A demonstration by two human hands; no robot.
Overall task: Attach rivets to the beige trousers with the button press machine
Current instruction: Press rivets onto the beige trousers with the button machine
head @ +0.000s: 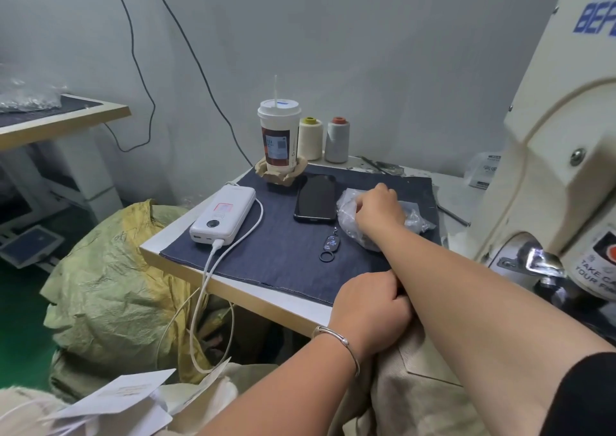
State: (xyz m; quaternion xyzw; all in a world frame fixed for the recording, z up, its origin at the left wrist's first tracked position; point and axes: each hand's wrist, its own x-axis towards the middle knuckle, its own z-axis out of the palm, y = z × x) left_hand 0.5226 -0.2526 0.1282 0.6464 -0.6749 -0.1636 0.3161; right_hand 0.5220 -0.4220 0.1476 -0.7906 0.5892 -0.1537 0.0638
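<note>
While the right hand (378,207) reaches into a crumpled clear plastic bag (346,209) on the dark denim-covered table (266,245), fingers curled inside it, the left hand (370,312), wearing a silver bangle, is closed on the beige trousers (413,399) bunched at the table's near edge. Beside the bag lie a black phone (316,199) and a white power bank (223,214); the cream button press machine (560,155) stands at the right.

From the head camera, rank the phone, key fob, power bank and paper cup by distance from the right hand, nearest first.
1. Phone, just left of the right hand.
2. Key fob, below-left, slightly farther.
3. Paper cup, back left by the wall.
4. Power bank, far left, cable attached.
</note>
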